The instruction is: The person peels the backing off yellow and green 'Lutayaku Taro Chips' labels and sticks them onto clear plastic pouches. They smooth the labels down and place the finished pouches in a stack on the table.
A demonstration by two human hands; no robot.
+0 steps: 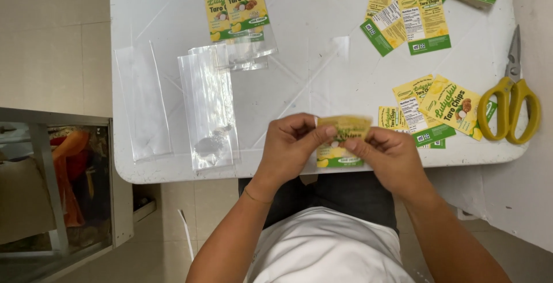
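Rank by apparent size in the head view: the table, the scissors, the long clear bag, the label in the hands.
1. Table
2. Long clear bag
3. Scissors
4. Label, though the hands partly cover it, so its place against the scissors is unsure.

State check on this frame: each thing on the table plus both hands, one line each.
Left hand: pinching the held label's left edge.
Right hand: pinching its right edge.
Held label: over the table edge, top bent over.
Scissors: shut, lying flat.
Clear bags: empty, lying flat.
Labelled bags: flat, overlapping.
Loose labels: scattered flat, some face down.
Table: white, creased covering.
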